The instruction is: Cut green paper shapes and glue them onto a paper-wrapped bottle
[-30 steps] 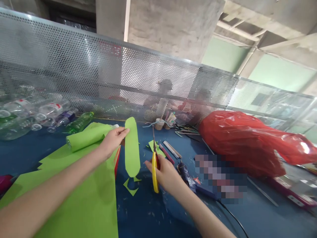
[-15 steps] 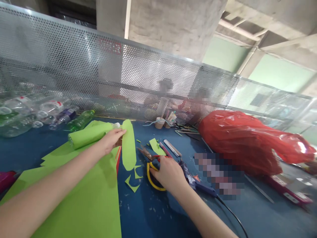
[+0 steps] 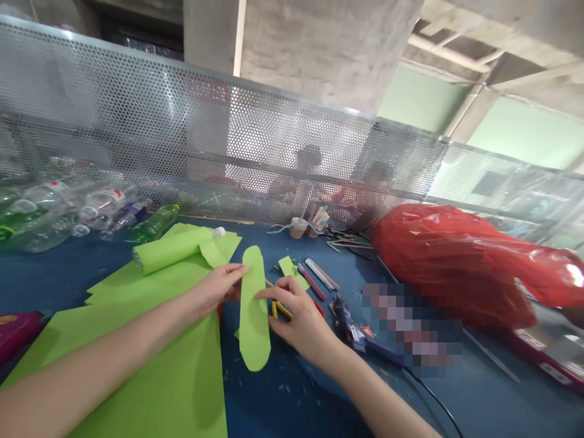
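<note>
My left hand pinches the left edge of a long green paper strip with rounded ends, held upright above the blue table. My right hand is at the strip's right side, its index fingertip touching the paper and its thumb apart below. Behind those fingers lie scissors with yellow and red handles, mostly hidden by the hand. Left of the strip, large green paper sheets cover the table. A bottle wrapped in green paper rests on them.
Several plastic bottles lie at the left. Markers, a green paper scrap and a blue glue gun with a cord are to the right. Beyond are cups of sticks, a red plastic bag and a perforated metal screen.
The scissors were in my right hand and are now down on the table. My right hand has moved left to the strip, which my left hand has brought lower and nearer.
</note>
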A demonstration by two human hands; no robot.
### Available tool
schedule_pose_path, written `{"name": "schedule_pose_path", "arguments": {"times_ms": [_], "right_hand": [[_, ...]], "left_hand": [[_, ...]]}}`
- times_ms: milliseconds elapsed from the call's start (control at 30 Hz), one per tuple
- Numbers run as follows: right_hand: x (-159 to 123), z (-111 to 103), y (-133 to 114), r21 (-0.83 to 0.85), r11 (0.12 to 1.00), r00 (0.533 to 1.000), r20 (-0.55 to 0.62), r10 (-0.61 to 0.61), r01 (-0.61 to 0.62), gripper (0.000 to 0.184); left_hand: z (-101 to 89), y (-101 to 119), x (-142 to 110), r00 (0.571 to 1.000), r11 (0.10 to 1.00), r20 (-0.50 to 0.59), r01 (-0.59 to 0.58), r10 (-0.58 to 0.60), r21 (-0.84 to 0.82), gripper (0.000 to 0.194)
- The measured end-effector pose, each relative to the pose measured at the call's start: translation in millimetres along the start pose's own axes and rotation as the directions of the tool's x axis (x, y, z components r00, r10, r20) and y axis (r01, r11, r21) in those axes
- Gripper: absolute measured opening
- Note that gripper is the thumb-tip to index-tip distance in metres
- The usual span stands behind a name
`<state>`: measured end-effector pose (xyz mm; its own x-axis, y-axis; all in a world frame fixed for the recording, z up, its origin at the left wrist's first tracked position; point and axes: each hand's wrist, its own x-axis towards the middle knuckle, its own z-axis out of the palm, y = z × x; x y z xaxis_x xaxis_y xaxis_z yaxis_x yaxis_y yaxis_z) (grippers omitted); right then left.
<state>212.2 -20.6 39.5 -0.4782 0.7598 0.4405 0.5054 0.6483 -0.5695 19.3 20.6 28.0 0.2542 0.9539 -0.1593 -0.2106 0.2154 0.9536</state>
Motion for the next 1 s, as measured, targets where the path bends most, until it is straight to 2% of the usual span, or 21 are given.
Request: {"name": "schedule_pose_path", "arguments": {"times_ms": [100,133,233,433,533,667,833,1000], "right_hand": [[0,5,0,0.075,0.996,0.996,-0.068,0.057,-0.052,0.010],[1,7,1,0.115,0.990,0.992,-0.087,0.093,-0.083,0.008],[3,9,6,0.188,0.964,0.969,-0.121,0.214,-0.189,0.023],[7,11,13,0.099,0.924,0.923,-0.071,0.378,-0.370,0.026],[7,11,12,0.080,0.911,0.911,-0.054,0.410,-0.405,0.026],[7,11,12,0.090,0.897,0.897,-0.059,0.439,-0.433,0.030],[7,11,13,0.042,0.909,0.907,-0.069,0.416,-0.414,0.027],[7,10,11,0.003,0.913,0.910,-0.076,0.407,-0.408,0.029]], "left_hand": [[1.8,-7,-8,0.999,0.999,0.038,-0.013,0.015,-0.046,0.025],[2.6,-9,-9,0.999,0.998,0.050,-0.018,0.021,-0.060,0.024],[4.3,-16,-11,0.995,0.992,0.093,-0.015,0.027,-0.129,0.024],[2.9,-29,-10,0.987,0.979,0.163,0.029,0.005,-0.203,0.026],[1.0,-31,-10,0.981,0.977,0.192,0.041,0.000,-0.211,0.026],[1.1,-28,-12,0.965,0.975,0.263,0.069,-0.012,-0.210,0.037],[5.5,-30,-16,0.979,0.994,0.193,-0.041,0.061,-0.105,0.029],[8.9,-31,-16,0.986,0.993,0.157,-0.041,0.058,-0.109,0.021]]}}
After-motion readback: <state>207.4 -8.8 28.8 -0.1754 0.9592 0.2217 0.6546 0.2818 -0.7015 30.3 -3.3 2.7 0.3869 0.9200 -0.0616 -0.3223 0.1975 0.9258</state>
